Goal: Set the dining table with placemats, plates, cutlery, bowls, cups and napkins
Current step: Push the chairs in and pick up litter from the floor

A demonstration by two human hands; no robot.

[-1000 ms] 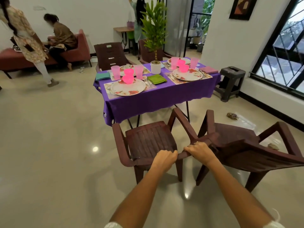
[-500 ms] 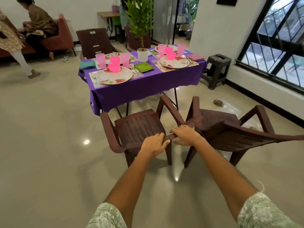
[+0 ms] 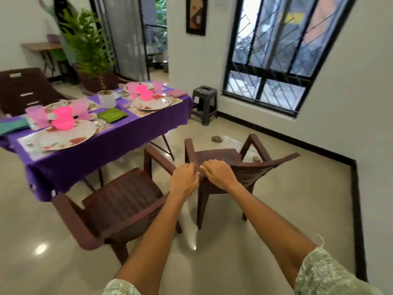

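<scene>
Hands: left hand [image 3: 184, 179] grips left chair [image 3: 119, 201] | right hand [image 3: 219, 174] grips right chair [image 3: 244, 167]

Motion blur smears the whole room. The counter [image 3: 89, 154] and a teal napkin [image 3: 12, 127] at nine o'clock are cut by the left edge. Cutlery beside the near plate [image 3: 63, 136] is too blurred to identify. Fingertips of both hands [image 3: 200, 175] curl out of sight behind the chair backs.

No writing, label, brand or number can be read anywhere; the white tag on the far chair [image 3: 15, 75] is too blurred to make out.
</scene>
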